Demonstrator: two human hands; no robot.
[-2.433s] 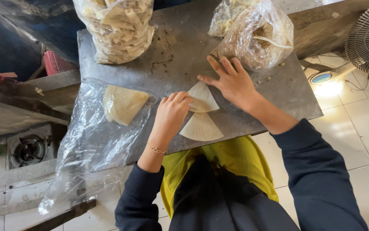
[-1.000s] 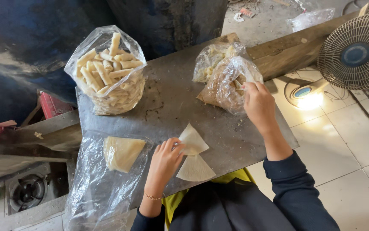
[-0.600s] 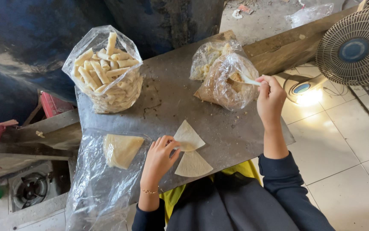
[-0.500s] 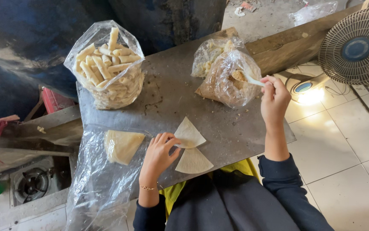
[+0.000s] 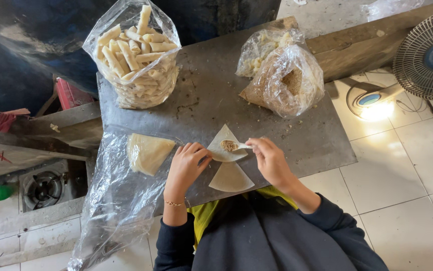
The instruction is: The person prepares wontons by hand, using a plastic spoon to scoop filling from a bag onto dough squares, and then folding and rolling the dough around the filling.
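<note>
Right hand [image 5: 273, 161] came back from the filling bag [image 5: 289, 83], so now I've got left fingers [image 5: 196, 153] spread, pressing the triangular wrapper [image 5: 225, 145] onto the desk [image 5: 211, 95], while right fingers pinch the spoon [image 5: 234, 146], handle running rightward, bowl over the wrapper's middle.

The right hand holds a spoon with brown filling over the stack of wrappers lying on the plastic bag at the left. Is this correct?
Not quite. In the head view, the right hand holds the spoon over the triangular wrapper on the grey table, beside the left hand, not over that stack.
</note>
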